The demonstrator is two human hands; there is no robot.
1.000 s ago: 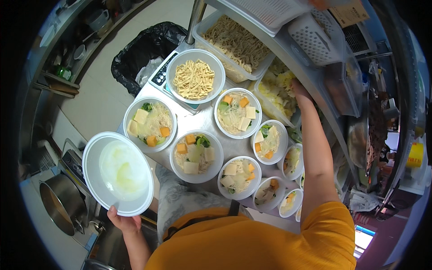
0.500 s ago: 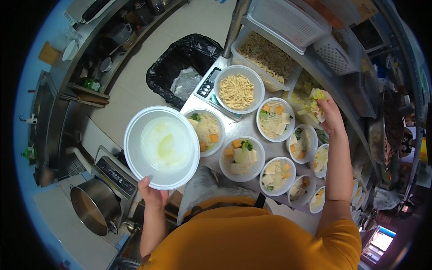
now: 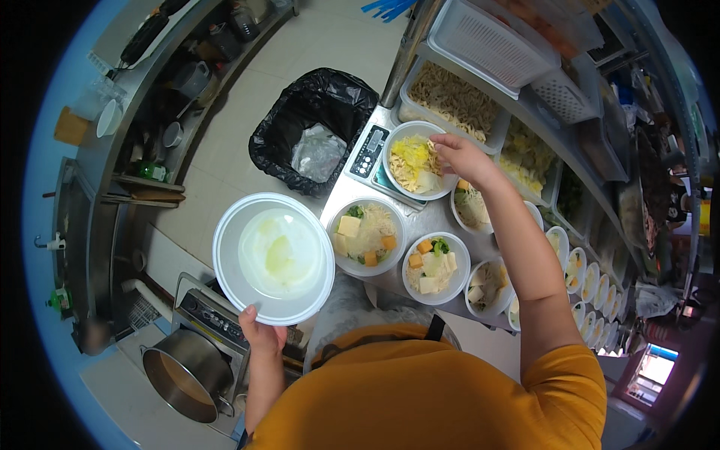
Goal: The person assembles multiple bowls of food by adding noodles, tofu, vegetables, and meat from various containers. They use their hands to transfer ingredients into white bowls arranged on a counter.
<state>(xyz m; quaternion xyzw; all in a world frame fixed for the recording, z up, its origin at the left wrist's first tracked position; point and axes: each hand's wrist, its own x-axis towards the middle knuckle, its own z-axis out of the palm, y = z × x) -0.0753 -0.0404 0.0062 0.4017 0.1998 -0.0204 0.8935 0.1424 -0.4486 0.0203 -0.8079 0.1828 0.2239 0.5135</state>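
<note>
My left hand (image 3: 262, 330) grips the near rim of a large white plastic tub (image 3: 225, 259), tilted toward me, with a little pale yellowish liquid on its bottom. My right hand (image 3: 459, 156) is over the right rim of a round plastic bowl (image 3: 400, 181), its fingers stretched out and seeming to hold nothing. In that bowl, shredded pale yellow cabbage (image 3: 415, 154) lies on tan noodle-like strips. The bowl stands on a digital kitchen scale (image 3: 370, 152). Two bowls nearer me hold noodles, tofu, orange cubes and greens: the left bowl (image 3: 366, 236) and the right bowl (image 3: 436, 268).
Behind the scale are a bin of tan strips (image 3: 454, 94) and a bin of chopped cabbage (image 3: 525, 161). Several filled bowls line the steel counter to the right. A black-lined trash bin (image 3: 274, 127) stands at its left end. A steel pot (image 3: 187, 371) sits lower left.
My right hand has moved left from the cabbage bin to the bowl on the scale. Cabbage now lies on the strips there. My left hand still holds the tub, and the view has shifted.
</note>
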